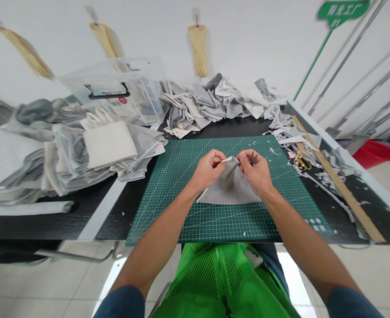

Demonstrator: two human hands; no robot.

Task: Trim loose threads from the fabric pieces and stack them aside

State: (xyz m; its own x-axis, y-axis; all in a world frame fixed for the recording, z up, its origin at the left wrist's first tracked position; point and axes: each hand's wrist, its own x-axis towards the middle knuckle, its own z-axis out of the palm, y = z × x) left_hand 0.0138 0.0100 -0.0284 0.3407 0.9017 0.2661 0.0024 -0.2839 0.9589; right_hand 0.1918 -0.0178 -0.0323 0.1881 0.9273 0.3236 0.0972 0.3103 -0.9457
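Note:
A grey piece of fabric [229, 189] hangs between both hands over the green cutting mat [181, 176]. My left hand [208, 168] pinches its top edge on the left, fingers closed. My right hand [255, 170] pinches the same top edge on the right, fingers closed. The two hands are close together, almost touching, with a small white strip of the cloth showing between the fingertips. The lower edge of the fabric rests on the mat.
Stacks of grey and white cloth [82, 150] lie at the left, another heap [214, 104] at the back. A clear plastic box [115, 86] stands behind. Gold scissors [301, 161], scraps and a long wooden ruler [338, 181] lie on the right. A red basin [375, 152] is on the floor.

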